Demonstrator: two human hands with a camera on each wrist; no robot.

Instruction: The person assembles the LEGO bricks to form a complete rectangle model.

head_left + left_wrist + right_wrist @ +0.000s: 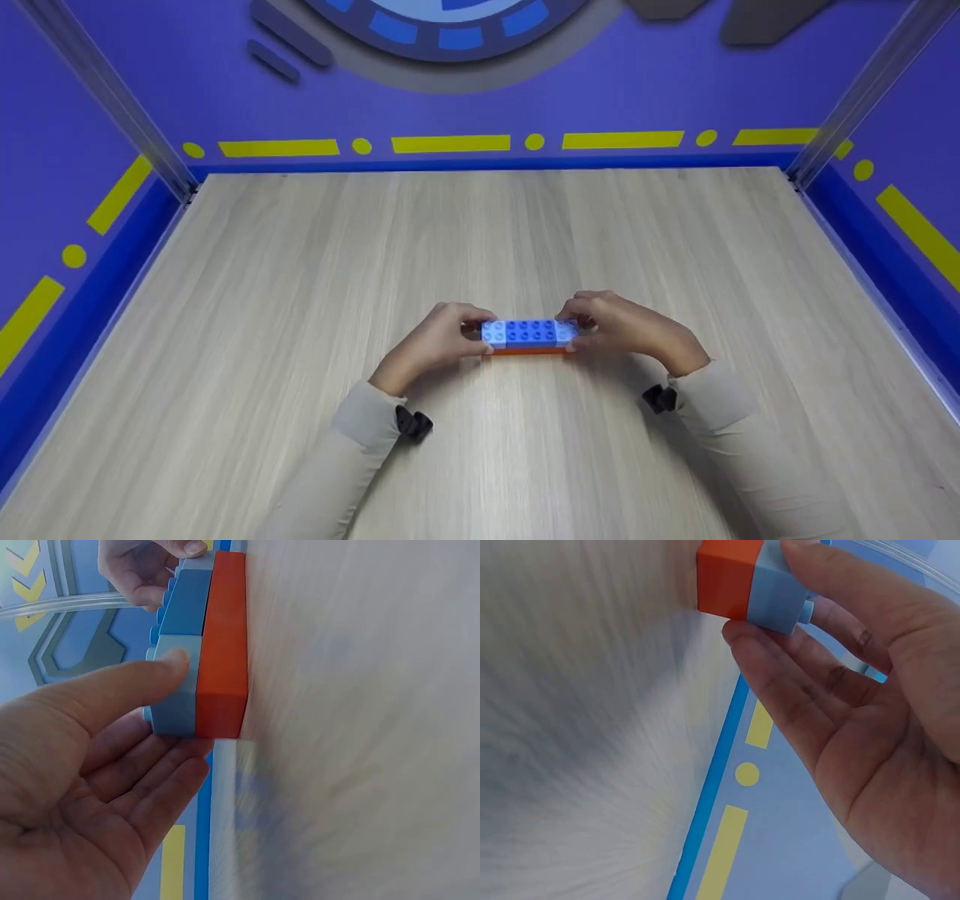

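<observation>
A long orange brick (227, 645) forms the bottom layer of a small stack on the table. On top of it sit a darker blue brick (531, 331) in the middle and a light blue brick (493, 334) at the left end. Another light blue brick (778, 589) is at the right end. My left hand (442, 336) pinches the left light blue brick, thumb on its near side. My right hand (626, 326) pinches the right light blue brick between thumb and fingers. In the head view, fingertips partly cover both ends.
The stack is on a wood-grain table (300, 300). Purple panels (465, 112) with yellow dashes and dots border its back and sides. Metal posts (112, 97) rise at the back corners. A dark clip (414, 424) is on the left sleeve, another dark clip (660, 399) on the right.
</observation>
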